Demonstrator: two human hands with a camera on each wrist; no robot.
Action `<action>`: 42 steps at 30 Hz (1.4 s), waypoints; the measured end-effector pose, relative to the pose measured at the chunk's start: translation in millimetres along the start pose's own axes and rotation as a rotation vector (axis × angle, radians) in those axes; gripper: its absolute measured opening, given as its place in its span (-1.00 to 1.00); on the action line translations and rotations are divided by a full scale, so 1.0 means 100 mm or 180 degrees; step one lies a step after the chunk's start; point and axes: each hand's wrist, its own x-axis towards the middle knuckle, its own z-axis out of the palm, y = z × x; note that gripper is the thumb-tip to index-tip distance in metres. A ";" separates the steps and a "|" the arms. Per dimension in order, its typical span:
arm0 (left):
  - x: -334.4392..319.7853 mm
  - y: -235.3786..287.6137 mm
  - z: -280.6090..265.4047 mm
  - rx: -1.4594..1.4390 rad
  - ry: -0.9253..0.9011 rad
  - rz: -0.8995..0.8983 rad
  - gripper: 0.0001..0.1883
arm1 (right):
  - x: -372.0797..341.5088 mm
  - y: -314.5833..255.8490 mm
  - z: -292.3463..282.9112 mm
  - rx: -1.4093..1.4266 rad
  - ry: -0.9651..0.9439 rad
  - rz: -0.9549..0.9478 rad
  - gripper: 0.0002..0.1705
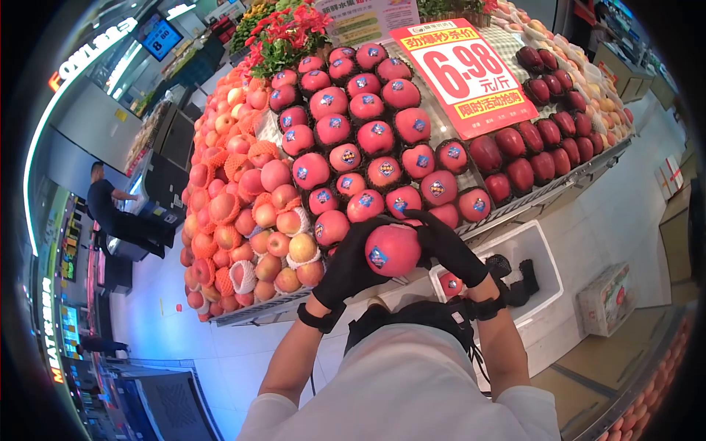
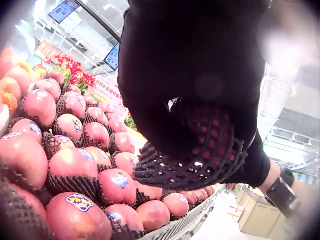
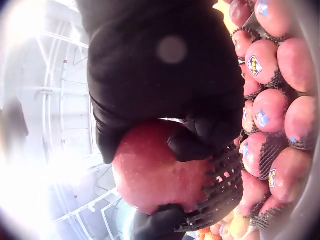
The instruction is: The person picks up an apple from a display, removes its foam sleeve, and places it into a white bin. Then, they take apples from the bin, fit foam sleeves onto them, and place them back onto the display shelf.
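Note:
Both hands wear black gloves. Between them, in front of the body, they hold one large pink-red apple [image 1: 393,251] with a blue sticker. The left hand [image 1: 351,259] grips its left side, and the right hand [image 1: 450,246] its right side. A black foam net [image 2: 192,162] wraps part of the apple under the left hand's fingers. In the right wrist view the apple's skin [image 3: 155,170] is bare on one side, with the net [image 3: 220,190] on the other. Rows of stickered apples [image 1: 384,171] in black nets lie just beyond the hands.
Loose apples [image 1: 268,242], some in orange or white nets, fill the stand's left; dark red apples [image 1: 544,166] lie right, below a price sign [image 1: 465,77]. A white foam box [image 1: 548,290] with black nets and an apple is under the stand's edge. A person [image 1: 121,209] stands far left.

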 end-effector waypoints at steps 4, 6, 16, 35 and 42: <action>-0.06 -0.03 0.04 -0.0180 0.0324 -0.0139 -0.14 | 0.19 0.37 0.01 -0.1095 0.1121 -0.0771 -0.36; -0.13 -0.06 0.09 -0.0146 0.0744 -0.0215 -0.13 | 0.11 0.32 0.15 -0.1286 0.1265 -0.0647 -0.39; -0.10 0.04 0.07 0.0441 0.0832 -0.0142 -0.16 | -0.03 0.06 0.31 -0.1557 0.1886 -0.0658 -0.78; -0.11 0.01 0.02 0.1125 0.0768 -0.0470 -0.23 | -0.09 -0.12 0.47 -0.2160 0.1462 -0.1085 -0.83; -0.12 -0.03 -0.05 0.1168 0.0806 -0.0260 -0.19 | -0.10 -0.11 0.17 -0.1196 0.0692 -0.0936 -0.38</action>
